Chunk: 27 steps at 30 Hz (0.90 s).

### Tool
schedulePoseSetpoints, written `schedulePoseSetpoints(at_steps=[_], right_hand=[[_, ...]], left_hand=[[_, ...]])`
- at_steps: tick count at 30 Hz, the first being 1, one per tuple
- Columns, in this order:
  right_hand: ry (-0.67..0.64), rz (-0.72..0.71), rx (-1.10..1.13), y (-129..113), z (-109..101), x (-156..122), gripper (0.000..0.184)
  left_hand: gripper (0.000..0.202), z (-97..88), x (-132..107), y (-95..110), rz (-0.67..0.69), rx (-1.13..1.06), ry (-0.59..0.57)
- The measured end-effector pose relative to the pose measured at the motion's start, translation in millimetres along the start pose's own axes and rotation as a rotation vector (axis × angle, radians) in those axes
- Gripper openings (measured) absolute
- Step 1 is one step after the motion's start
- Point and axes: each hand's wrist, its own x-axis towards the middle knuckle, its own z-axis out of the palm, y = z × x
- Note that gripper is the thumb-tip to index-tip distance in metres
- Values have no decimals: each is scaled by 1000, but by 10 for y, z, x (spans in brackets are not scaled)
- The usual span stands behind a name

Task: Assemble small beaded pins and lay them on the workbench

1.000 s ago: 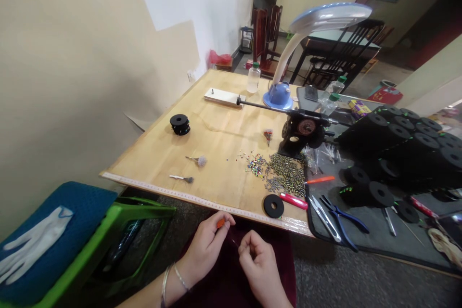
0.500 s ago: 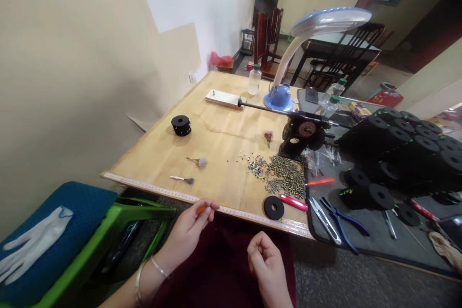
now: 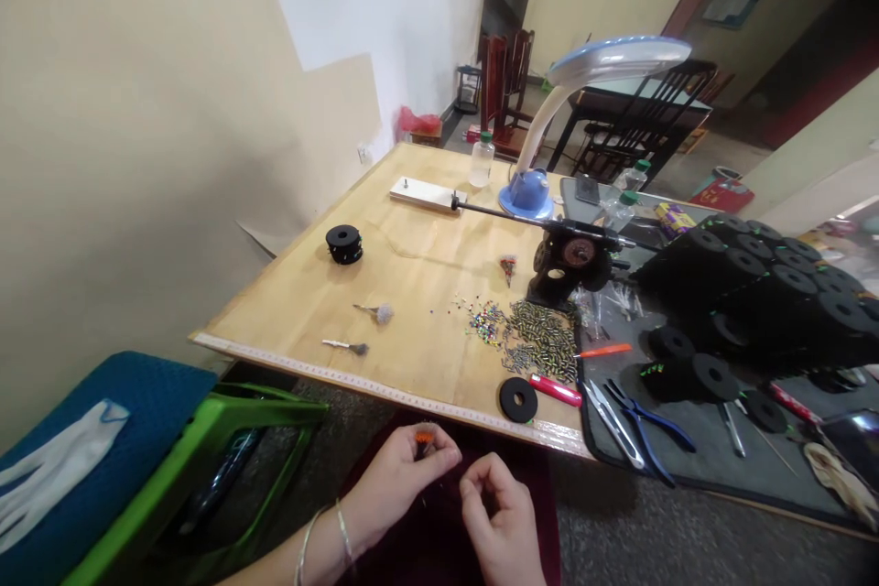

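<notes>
My left hand is below the near edge of the wooden table, over my dark red lap, and pinches a small orange piece between its fingertips. Close to its right, my right hand has its fingers curled in a pinch; what it holds is too small to make out. Both hands are nearly touching. On the table ahead lie a pile of small beads, a flat black disc and a red pen-like tool.
A black winding machine with a long rod stands mid-table, a blue desk lamp behind it. Stacked black spools, pliers and scissors lie on a dark mat at right. A green stool with a white glove stands at left.
My left hand swung out to the left, then came back in and down towards my right hand. The hands are now close together again over my lap.
</notes>
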Motion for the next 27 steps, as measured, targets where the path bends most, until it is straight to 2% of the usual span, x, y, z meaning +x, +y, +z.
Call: schedulePoseSetpoints(at_steps=[3, 6, 11, 16, 20, 22, 24, 27], right_hand=[[-33, -1, -8, -39, -38, 11, 18], [-109, 44, 43, -62, -128, 51, 11], [-63, 148, 200, -158, -262, 115, 34], [-231, 227, 418, -288, -99, 190, 38], [-291, 316, 465, -128, 49, 247, 46], [-288, 268, 370, 2, 80, 268, 45], [-196, 188, 274, 108, 100, 282, 43], [-83, 155, 275, 182, 128, 291, 49]], left_hand=[[21, -50, 25, 37, 69, 84, 32], [20, -97, 2, 88, 115, 188, 57], [21, -94, -68, 156, 160, 322, 55], [22, -73, -96, 187, 275, 466, 17], [22, -83, -93, 270, 310, 628, 21], [21, -87, -81, 319, 318, 675, 15], [19, -91, -62, 360, 326, 716, -3], [16, -117, -21, 419, 347, 785, -20]])
